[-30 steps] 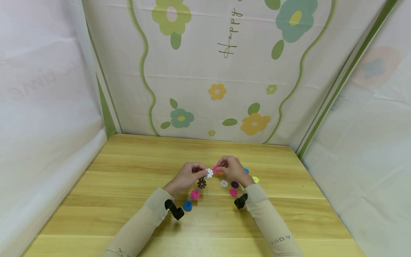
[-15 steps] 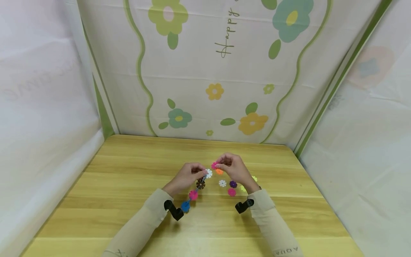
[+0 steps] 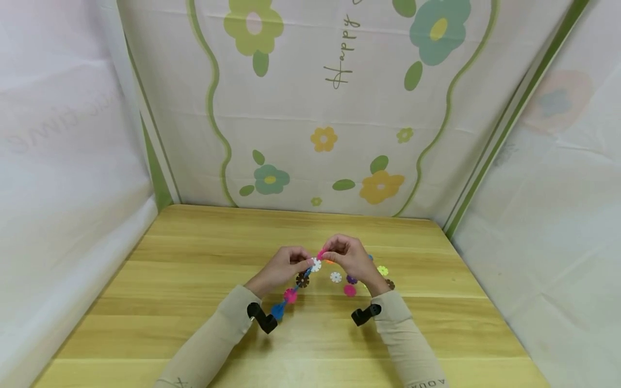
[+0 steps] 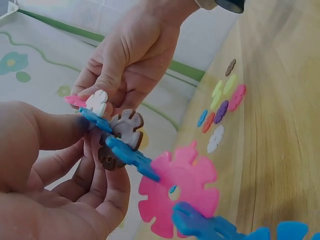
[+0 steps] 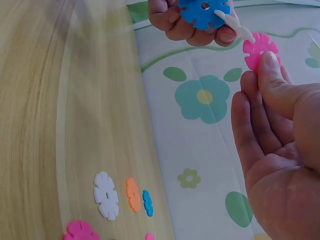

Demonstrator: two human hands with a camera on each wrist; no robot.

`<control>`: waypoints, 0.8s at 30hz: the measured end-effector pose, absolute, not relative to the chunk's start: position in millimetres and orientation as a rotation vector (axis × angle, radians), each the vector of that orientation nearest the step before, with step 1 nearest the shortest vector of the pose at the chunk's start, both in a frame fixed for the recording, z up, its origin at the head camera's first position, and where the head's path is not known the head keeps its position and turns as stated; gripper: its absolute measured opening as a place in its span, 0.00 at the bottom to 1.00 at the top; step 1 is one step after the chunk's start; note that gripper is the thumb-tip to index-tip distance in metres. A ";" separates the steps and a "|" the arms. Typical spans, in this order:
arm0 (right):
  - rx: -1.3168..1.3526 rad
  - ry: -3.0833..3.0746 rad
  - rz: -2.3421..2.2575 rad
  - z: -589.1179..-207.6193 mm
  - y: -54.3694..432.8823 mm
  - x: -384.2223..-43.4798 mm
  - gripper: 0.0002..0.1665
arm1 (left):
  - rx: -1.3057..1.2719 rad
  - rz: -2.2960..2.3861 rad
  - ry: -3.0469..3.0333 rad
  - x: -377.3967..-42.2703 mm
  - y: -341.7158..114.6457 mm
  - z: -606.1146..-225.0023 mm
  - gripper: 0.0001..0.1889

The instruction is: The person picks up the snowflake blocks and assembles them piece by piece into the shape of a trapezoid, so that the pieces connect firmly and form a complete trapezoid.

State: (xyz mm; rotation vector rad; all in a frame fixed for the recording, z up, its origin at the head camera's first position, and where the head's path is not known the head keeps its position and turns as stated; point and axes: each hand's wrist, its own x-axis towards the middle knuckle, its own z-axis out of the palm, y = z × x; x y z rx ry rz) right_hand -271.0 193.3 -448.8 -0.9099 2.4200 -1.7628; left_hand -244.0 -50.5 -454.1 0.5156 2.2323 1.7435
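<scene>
Above the table, my left hand point(image 3: 283, 268) pinches a blue notched disc point(image 4: 95, 120) near the upper end of a chain of interlocking snowflake discs. Next to that grip is a white disc point(image 4: 97, 101). A brown disc point(image 4: 131, 126), a pink disc point(image 4: 159, 192) and more blue discs trail down toward me. Between thumb and fingers, my right hand point(image 3: 350, 260) holds another pink snowflake disc point(image 5: 256, 46). Its edge meets the white disc's edge; how deep the notches engage cannot be told.
Loose discs lie on the wooden table point(image 3: 204, 323) below and beside my right hand: white point(image 3: 336, 277), pink point(image 3: 350, 290), purple point(image 3: 351, 279), yellow point(image 3: 383, 270), brown point(image 3: 390, 284), orange point(image 5: 132, 194) and blue point(image 5: 147, 202). Printed cloth point(image 3: 291, 102) encloses the back and sides.
Half a second ago the right hand held the pink disc slightly higher, near the white disc; now it has come down against it. The left hand has hardly moved.
</scene>
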 end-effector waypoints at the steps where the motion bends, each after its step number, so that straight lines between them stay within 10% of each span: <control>1: -0.913 2.411 -1.762 -449.4 193.1 -270.9 0.03 | 0.513 1.739 2.236 -243.9 -50.4 -453.9 0.11; 24: -0.915 2.569 -1.526 -450.0 190.4 -271.2 0.05 | 0.499 1.749 2.228 -247.1 -54.7 -456.5 0.08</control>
